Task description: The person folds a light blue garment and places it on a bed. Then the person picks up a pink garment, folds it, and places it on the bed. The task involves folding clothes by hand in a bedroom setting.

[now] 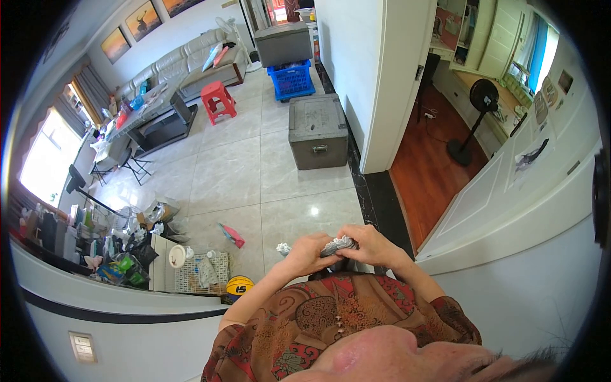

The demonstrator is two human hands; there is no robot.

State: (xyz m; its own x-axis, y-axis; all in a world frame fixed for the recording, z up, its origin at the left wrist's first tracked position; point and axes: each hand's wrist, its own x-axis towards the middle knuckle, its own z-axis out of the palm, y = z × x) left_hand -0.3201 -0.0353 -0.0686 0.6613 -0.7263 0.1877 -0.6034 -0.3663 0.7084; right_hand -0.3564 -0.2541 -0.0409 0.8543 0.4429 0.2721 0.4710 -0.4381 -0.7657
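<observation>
In the lower centre of the frame, a grey-and-white, bumpy, rope-like soft bundle (338, 246) spans the bare left hand (310, 253) and bare right hand (370, 247). Both hands' fingers are closed on it; a whitish tip, apparently its end, pokes out leftward. It is already gathered, held above the pale, glossy tiled floor (305, 197), and neither hand has released it; how much handling remains cannot be told.
</observation>
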